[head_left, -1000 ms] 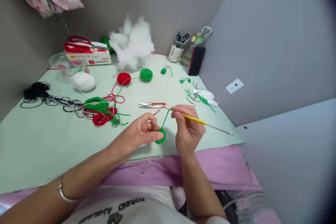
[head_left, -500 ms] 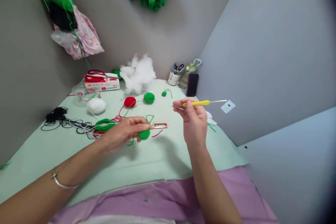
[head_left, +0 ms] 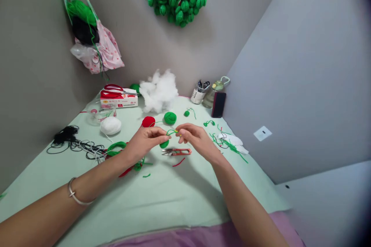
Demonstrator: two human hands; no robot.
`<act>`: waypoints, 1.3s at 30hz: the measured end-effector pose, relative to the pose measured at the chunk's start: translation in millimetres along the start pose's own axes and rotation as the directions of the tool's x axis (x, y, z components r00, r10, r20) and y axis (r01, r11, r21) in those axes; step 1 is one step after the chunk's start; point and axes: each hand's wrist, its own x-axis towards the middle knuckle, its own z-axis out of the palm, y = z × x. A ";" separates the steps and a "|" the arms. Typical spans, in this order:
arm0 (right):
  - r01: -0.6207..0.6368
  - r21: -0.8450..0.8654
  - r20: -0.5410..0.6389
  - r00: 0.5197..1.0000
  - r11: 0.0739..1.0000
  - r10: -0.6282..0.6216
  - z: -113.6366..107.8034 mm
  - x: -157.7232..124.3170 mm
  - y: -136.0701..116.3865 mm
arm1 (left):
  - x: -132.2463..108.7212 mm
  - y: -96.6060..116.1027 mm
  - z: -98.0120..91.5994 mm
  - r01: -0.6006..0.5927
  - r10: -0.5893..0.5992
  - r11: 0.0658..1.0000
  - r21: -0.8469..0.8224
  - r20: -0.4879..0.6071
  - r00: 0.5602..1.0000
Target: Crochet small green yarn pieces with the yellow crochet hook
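Observation:
Between the thumb and fingers of my left hand (head_left: pixel 146 142) is a small green crocheted piece (head_left: pixel 164 142), hanging just below the fingertips. A green yarn loop (head_left: pixel 171 132) runs from it across to my right hand (head_left: pixel 194 139). That hand is closed round a crochet hook, of which only a bit of the yellow handle (head_left: pixel 177 132) shows; the rest is hidden by the fingers. Directly beneath both hands, orange-handled thread snips (head_left: pixel 177 151) lie on the table. A short red yarn scrap (head_left: pixel 179 162) rests just in front of them.
Behind the hands sit a red yarn ball (head_left: pixel 148 121), a green yarn ball (head_left: pixel 170 118) and white stuffing (head_left: pixel 159 92). Tangled black yarn (head_left: pixel 65 135) and a white ball (head_left: pixel 110 126) lie left. Red scissors (head_left: pixel 111 91) top a box. A phone (head_left: pixel 218 105) leans at right, near green scraps (head_left: pixel 236 150).
My right hand has moved left and down to meet the left hand, bringing the crochet hook to the green yarn. The view has tilted and shifted slightly; the snips stay on the table.

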 end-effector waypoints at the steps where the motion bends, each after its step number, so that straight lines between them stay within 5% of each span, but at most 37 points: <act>1: 0.001 0.078 0.025 1.000 0.997 -0.003 5.7 5.7 -1.2 | 3.1 -1.0 1.4 -0.005 0.005 1.000 0.013 0.006 1.000; 7: -0.028 0.319 0.028 0.999 0.947 0.020 21.3 32.7 13.3 | 19.4 -12.8 0.8 0.009 -0.009 0.999 0.053 -0.008 1.000; 13: -0.130 0.627 0.146 0.988 0.768 0.047 15.1 38.7 31.6 | 31.0 -38.4 -10.9 -0.068 0.087 0.968 0.242 -0.068 0.994; 18: -0.341 0.436 0.445 0.886 0.833 0.130 11.1 39.7 41.2 | 27.3 -51.1 -18.4 -0.187 0.240 0.925 0.330 -0.129 0.962; 25: -0.193 0.450 0.476 0.878 0.872 -0.051 -7.5 34.0 55.7 | 22.3 -62.7 -18.1 -0.446 0.543 0.758 0.476 -0.082 0.836; 30: -0.288 0.232 0.417 0.892 0.929 0.172 -1.0 38.9 49.2 | 16.6 -62.1 -13.9 -0.548 0.695 0.600 0.583 -0.042 0.717; 34: -0.339 0.192 0.537 0.822 0.921 0.190 25.3 36.3 44.3 | 9.1 -63.4 -4.5 -0.664 0.798 0.425 0.616 0.093 0.596; 36: -0.328 0.236 0.509 0.844 0.915 0.171 36.4 34.2 44.2 | 4.9 -64.7 2.6 -0.646 0.754 0.481 0.593 0.096 0.650; 39: -0.309 0.301 0.464 0.874 0.902 0.145 41.9 33.4 44.4 | 1.5 -60.3 5.8 -0.473 0.526 0.780 0.409 -0.020 0.850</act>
